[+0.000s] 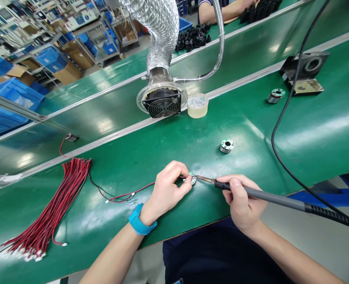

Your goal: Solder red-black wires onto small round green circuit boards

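Note:
My right hand (247,201) is wrapped round the grey handle of a soldering iron (263,194). The iron's tip meets a small round part with a green circuit board (193,180), partly hidden by my fingers. With thumb and index finger pinched, my left hand (171,187) holds a red and black wire (144,187) against that part. The wire trails left across the green bench, with small white connectors along it. A blue wristband (140,221) is on my left wrist. Another round part with a circuit board on top (226,145) stands behind my right hand.
A bundle of red and black wires (60,201) lies at left. Beyond the hands are a fume extractor (164,103) and a roll of tape (197,106). At right are another round part (276,96), a metal stand (306,73) and the iron's cable (276,132). Across the bench, a person's arm (221,12) shows.

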{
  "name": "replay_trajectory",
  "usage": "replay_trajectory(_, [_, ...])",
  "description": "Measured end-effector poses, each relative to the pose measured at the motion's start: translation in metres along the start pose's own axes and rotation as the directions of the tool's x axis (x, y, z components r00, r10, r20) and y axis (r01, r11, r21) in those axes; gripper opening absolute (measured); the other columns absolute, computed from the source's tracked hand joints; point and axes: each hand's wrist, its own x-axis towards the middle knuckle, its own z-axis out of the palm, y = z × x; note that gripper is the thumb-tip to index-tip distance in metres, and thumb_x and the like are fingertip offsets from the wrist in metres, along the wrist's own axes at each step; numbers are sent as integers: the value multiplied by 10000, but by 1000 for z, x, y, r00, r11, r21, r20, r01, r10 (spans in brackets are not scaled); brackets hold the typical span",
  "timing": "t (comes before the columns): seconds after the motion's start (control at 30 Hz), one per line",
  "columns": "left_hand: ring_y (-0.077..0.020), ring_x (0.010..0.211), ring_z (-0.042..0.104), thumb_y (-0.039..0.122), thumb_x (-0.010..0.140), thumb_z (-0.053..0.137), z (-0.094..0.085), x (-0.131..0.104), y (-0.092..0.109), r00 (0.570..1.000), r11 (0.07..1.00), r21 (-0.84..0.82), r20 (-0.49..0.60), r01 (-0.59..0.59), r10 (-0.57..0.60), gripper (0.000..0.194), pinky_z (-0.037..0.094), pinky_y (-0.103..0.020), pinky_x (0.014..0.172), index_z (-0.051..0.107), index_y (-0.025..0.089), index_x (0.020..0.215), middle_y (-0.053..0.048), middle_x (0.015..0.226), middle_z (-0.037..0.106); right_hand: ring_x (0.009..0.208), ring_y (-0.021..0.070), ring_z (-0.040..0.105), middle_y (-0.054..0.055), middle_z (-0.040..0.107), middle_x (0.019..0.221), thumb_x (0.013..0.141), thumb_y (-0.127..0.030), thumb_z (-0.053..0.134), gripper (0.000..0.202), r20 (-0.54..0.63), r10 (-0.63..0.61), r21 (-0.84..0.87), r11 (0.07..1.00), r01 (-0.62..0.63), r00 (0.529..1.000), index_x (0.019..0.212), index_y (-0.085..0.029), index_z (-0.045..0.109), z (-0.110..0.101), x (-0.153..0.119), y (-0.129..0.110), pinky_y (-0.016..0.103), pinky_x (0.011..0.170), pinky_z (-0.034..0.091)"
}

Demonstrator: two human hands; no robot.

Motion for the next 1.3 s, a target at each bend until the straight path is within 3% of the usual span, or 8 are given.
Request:
replay_trajectory(0.67, [-142, 832, 640, 71, 889, 655, 3, -1, 2, 999, 995, 95, -19, -34, 36, 153, 496, -263, 740, 592, 202, 839, -23, 891, 667, 400, 92, 498, -45, 568, 538, 1049, -268, 546, 281, -74, -9, 4, 1000, 10, 997, 916, -182, 779, 1, -3, 1, 217, 391, 373])
replay_trajectory(0.73, [-142, 832, 640, 69, 886, 652, 3, -1, 2, 999, 995, 98, -18, -32, 34, 158, 493, -264, 741, 584, 202, 834, -23, 889, 665, 435, 101, 531, -44, 576, 555, 1054, -252, 536, 263, -29, -44, -71, 997, 42, 999, 969, -189, 776, -2, 0, 0, 224, 434, 421])
replay_trajectory(0.8, [-143, 831, 638, 71, 886, 647, 3, -2, 2, 999, 995, 98, -15, -33, 35, 155, 491, -266, 737, 583, 204, 839, -25, 890, 664, 500, 118, 590, -22, 643, 630, 1043, -223, 551, 225, 48, -160, -226, 960, 167, 986, 1047, -200, 775, -8, 9, 0, 245, 508, 484])
replay_trajectory(0.9, [-145, 825, 628, 80, 895, 639, 3, -3, 1, 999, 994, 100, -8, -33, 34, 145, 485, -268, 725, 586, 206, 847, -28, 891, 659, 613, 139, 659, 22, 735, 792, 1004, -174, 613, 246, 191, -428, -471, 750, 465, 884, 1199, -219, 756, -17, 32, 3, 274, 621, 533])
replay_trajectory(0.97, [-144, 822, 622, 83, 901, 634, 3, -4, 0, 1000, 994, 102, 0, -27, 27, 143, 481, -269, 722, 583, 207, 850, -28, 898, 655, 762, 182, 711, 66, 754, 928, 1002, -164, 616, 322, 285, -495, -557, 612, 562, 821, 1303, -216, 719, -21, 51, 6, 314, 727, 571])
replay_trajectory(1.1, [-142, 820, 618, 82, 912, 615, 3, -4, -1, 1000, 994, 104, 4, -18, 17, 147, 480, -267, 727, 570, 207, 848, -24, 897, 639, 1225, 324, 660, 175, 668, 1310, 1039, -175, 539, 451, 382, -398, -575, 604, 551, 834, 1487, -196, 589, -22, 82, 22, 519, 1008, 566])
replay_trajectory(1.23, [-168, 874, 646, 172, 911, 680, -4, -2, 1, 997, 986, 166, 74, -27, 15, 109, 503, -283, 748, 613, 210, 989, -50, 996, 658, 1182, 296, 663, 162, 643, 1308, 1061, -184, 474, 498, 393, -293, -577, 659, 482, 872, 1555, -232, 515, -21, 87, 39, 486, 962, 586])
replay_trajectory(1.3, [-196, 935, 670, 260, 891, 755, -10, -2, 3, 983, 977, 210, 184, -38, -1, 272, 519, -304, 777, 627, 210, 1127, -72, 1087, 681, 1105, 264, 685, 141, 654, 1241, 1066, -195, 467, 486, 394, -275, -571, 674, 468, 877, 1547, -237, 522, -21, 83, 42, 418, 893, 594])
